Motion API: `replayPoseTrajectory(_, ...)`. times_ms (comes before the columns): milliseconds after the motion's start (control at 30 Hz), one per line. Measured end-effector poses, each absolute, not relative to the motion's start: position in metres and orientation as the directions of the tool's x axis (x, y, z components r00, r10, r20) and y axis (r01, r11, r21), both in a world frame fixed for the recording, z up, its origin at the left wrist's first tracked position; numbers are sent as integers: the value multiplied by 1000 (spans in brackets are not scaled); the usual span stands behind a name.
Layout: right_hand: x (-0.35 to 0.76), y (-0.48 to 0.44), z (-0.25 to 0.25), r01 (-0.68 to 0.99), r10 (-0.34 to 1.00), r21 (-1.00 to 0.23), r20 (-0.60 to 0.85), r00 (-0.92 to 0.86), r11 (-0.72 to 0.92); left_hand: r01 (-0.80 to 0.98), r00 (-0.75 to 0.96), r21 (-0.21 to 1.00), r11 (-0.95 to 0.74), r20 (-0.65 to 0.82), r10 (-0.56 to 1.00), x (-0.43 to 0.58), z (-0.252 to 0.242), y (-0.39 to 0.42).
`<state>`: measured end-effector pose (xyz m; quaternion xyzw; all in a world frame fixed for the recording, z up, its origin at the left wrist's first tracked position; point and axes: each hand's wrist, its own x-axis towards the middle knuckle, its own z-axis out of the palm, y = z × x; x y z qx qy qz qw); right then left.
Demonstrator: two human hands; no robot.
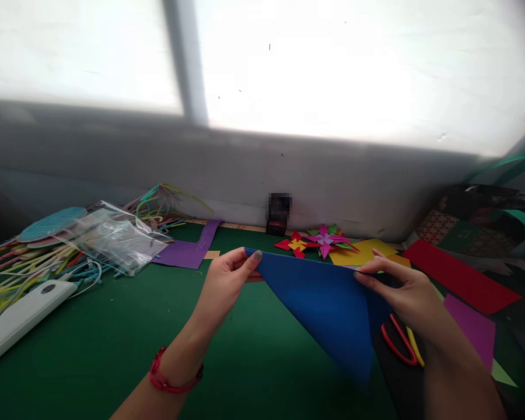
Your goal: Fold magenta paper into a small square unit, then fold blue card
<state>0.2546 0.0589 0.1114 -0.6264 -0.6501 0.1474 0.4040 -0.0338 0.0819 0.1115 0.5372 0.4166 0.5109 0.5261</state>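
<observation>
A blue sheet of paper (321, 303) hangs between my hands above the green table, its upper edge almost level and its lower part narrowing to a corner. At the sheet's top left corner, the thumb and fingers of my left hand (231, 277) pinch it. My right hand (405, 291) pinches the same top edge further right, with thumb and index finger. Behind that hand, more dark blue paper shows. Red-handled scissors (400, 344) lie under my right forearm, partly hidden.
Folded paper flowers (324, 239) and yellow paper (363, 251) lie at the back. Purple paper (179, 252), a clear plastic bag (118, 236), pipe cleaners and a white power strip (26, 315) are left. Red paper (461, 274) and magenta paper (475, 326) lie right.
</observation>
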Motion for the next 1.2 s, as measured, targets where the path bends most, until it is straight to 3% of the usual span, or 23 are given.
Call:
replayPoseTrajectory(767,259,61,107,677,942,-722,310,130,145,30,65,980,-198,196,978,-35,117,79)
replayPoseTrajectory(1200,259,60,109,680,944,-716,310,109,157,10,19,969,-246,246,969,-34,118,77)
